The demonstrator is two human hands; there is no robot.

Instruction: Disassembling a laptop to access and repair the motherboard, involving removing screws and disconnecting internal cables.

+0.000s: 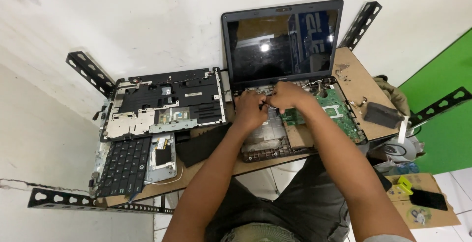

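Observation:
An opened laptop base point(275, 139) lies on a small wooden table point(361, 82), its dark screen point(282, 43) standing upright against the wall. A green circuit board point(339, 109) shows in the right half of the base. My left hand point(250, 110) and my right hand point(289, 96) meet over the rear middle of the base, near the hinge. Both pinch thin wires there. What lies under the fingers is hidden.
The removed top cover point(167, 102) lies upside down at the left, with a black keyboard point(123, 166) and a small drive caddy point(162, 156) in front of it. A black flat piece point(201, 143) sits mid-table. A dark pad point(381, 114) rests at the right; a cardboard box with a phone point(427, 199) stands lower right.

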